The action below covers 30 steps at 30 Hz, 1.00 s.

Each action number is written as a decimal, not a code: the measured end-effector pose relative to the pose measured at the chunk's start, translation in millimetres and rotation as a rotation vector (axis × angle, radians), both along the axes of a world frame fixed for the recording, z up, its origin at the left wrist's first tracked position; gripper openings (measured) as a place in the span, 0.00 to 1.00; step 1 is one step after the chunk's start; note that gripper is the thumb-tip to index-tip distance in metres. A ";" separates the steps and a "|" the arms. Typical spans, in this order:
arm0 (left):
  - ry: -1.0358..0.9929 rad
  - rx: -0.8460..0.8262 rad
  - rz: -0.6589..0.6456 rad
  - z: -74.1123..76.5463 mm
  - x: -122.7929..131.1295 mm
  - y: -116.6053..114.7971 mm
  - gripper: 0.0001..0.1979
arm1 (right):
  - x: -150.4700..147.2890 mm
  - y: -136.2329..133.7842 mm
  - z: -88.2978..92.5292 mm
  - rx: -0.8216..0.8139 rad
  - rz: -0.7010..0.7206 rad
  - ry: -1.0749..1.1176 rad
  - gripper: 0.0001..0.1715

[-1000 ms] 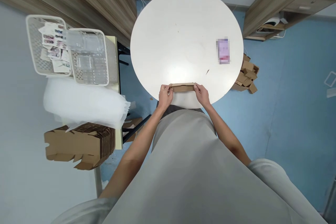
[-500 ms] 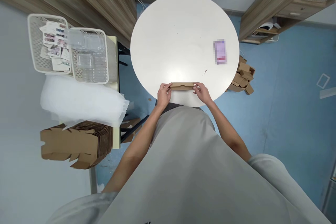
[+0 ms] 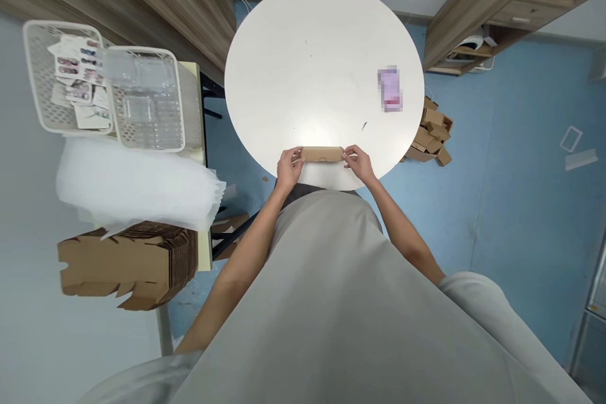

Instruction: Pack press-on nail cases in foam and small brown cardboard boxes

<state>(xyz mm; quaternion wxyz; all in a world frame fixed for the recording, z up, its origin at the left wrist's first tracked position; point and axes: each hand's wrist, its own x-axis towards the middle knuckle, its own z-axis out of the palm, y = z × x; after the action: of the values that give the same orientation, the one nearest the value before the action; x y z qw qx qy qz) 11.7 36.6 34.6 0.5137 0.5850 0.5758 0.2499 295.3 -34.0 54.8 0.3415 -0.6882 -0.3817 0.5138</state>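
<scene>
A small brown cardboard box lies at the near edge of the round white table, its long side running left to right. My left hand grips its left end, fingers bent around the corner. At the opposite end my right hand pinches the corner between thumb and fingers. The side of the box facing me has a small notch in its edge. What is inside the box is hidden.
A blurred purple item lies on the table's right part. Left stand two white baskets, white foam sheets and flat cardboard blanks. Folded boxes are heaped on the floor at right, near a wooden cabinet.
The box's top flap has folded down towards me, so the gap along its near side is covered. Both hands stay at its ends. The whole view has shifted slightly.
</scene>
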 end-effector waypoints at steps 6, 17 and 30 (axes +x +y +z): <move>-0.016 -0.208 -0.041 -18.6 -14.9 25.4 0.39 | 10.2 13.5 -8.5 -0.074 0.073 -0.004 0.36; -0.205 -0.496 -0.001 8.8 -11.3 12.0 0.26 | 4.0 5.3 9.8 -0.234 0.040 0.199 0.32; -0.126 -0.405 0.030 7.3 1.0 -37.6 0.38 | -24.8 -38.2 -7.7 -0.092 -0.135 0.263 0.39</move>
<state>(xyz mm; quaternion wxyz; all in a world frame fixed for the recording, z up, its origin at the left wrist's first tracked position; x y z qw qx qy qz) 12.7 -1.0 41.9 0.6518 0.4444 0.5897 0.1727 270.6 -72.2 47.1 0.3903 -0.6540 -0.2628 0.5924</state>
